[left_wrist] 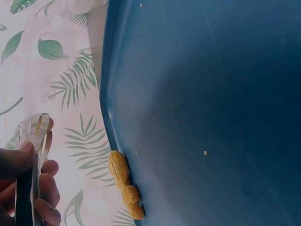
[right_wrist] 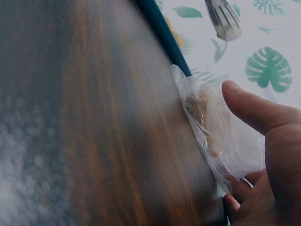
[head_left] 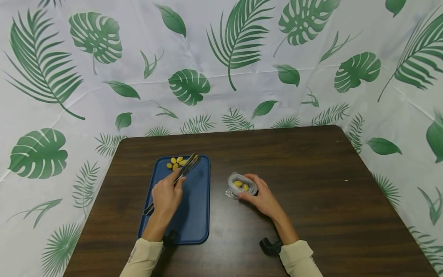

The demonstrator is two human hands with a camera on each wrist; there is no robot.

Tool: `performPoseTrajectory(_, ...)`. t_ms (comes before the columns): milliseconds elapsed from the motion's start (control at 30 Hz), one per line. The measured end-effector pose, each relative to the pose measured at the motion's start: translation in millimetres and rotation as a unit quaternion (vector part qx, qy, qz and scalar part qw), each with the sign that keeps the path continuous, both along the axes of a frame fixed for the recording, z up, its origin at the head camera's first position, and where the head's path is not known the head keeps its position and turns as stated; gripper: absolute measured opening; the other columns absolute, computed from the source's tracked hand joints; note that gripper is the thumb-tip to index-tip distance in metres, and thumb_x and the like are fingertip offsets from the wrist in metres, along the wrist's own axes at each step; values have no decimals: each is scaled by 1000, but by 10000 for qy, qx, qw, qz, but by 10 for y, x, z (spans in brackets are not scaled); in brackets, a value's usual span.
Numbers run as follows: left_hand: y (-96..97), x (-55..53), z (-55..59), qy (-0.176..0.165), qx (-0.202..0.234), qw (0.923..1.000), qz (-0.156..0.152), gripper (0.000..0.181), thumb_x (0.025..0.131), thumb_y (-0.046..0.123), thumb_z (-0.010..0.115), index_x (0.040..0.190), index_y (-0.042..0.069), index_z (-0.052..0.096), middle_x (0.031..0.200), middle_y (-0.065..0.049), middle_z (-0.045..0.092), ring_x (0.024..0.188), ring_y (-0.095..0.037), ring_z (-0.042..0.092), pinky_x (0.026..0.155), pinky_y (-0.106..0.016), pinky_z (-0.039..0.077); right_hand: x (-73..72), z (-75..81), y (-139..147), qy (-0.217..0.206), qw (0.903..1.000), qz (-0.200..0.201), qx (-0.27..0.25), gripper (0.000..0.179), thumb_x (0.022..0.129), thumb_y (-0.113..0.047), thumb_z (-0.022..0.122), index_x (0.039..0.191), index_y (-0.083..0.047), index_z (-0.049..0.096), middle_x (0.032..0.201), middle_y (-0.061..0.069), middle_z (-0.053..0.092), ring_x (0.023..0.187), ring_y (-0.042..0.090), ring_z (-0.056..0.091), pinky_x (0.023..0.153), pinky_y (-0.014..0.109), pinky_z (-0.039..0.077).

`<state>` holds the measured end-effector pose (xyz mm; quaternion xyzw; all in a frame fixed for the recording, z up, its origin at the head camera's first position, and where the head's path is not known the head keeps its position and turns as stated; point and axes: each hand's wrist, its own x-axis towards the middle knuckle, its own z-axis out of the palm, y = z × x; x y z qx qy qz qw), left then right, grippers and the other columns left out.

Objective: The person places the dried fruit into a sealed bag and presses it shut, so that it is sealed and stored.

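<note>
My left hand (head_left: 167, 194) grips metal tongs (head_left: 189, 164) over the far part of a blue tray (head_left: 195, 219). The tongs' slotted tips (left_wrist: 34, 128) are close together; I cannot tell if anything is between them. Several tan, wrinkled nuts that look like unshelled peanuts (head_left: 174, 160) lie in the tray's far left corner. To the right of the tray, my right hand (head_left: 263, 198) holds a clear plastic bag (head_left: 230, 178) between thumb and fingers, its mouth facing up. A few of the same peanuts (head_left: 238, 184) show inside the bag.
The tray and bag are on a dark wood-grain table (head_left: 294, 154). Small crumbs (left_wrist: 205, 153) dot the tray, and a tiny pale bit (head_left: 346, 180) lies on the table at right. A white cloth with green leaves (head_left: 190, 86) hangs behind the far edge.
</note>
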<state>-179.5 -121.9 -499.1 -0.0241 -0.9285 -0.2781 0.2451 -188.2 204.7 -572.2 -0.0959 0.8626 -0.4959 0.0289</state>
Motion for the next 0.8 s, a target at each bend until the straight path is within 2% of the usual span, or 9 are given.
performPoseTrajectory(267, 31, 19, 6, -10, 139, 9998, -154, 33, 90, 19, 80, 121, 12, 77, 92, -13, 80, 67, -36, 71, 60, -55, 53, -7, -18, -5, -35, 10000, -26, 47, 70, 86, -46, 82, 146, -27, 51, 145, 7, 56, 134, 33, 48, 106, 61, 37)
performPoseTrajectory(367, 62, 26, 19, 47, 144, 9995, -293, 32, 90, 18, 80, 121, 11, 77, 88, -13, 79, 60, -31, 66, 57, -51, 51, -4, -6, -5, -6, 10000, -17, 21, 70, 86, -45, 83, 146, -26, 51, 145, 7, 57, 134, 33, 48, 106, 61, 37)
performPoseTrajectory(500, 110, 31, 16, 33, 115, 9989, -448, 32, 90, 17, 79, 121, 9, 77, 83, -13, 78, 53, -21, 53, 54, -43, 45, 1, 8, -5, 32, 10000, -21, 7, 70, 86, -44, 83, 146, -26, 52, 145, 7, 57, 133, 33, 49, 106, 60, 37)
performPoseTrajectory(667, 160, 44, -3, -60, 97, 9986, -525, 31, 91, 18, 79, 121, 10, 77, 81, -11, 77, 53, -18, 49, 53, -39, 43, -4, -14, -8, 53, 10000, -21, 49, 69, 86, -44, 83, 145, -25, 52, 144, 7, 58, 132, 32, 50, 105, 59, 38)
performPoseTrajectory(800, 188, 46, 8, -77, 160, 9979, -616, 30, 90, 17, 79, 120, 12, 78, 74, -7, 72, 51, -16, 45, 52, -34, 37, -5, -9, -11, 5, 10000, -43, 23, 70, 86, -44, 83, 145, -25, 52, 145, 8, 57, 133, 33, 48, 106, 61, 37)
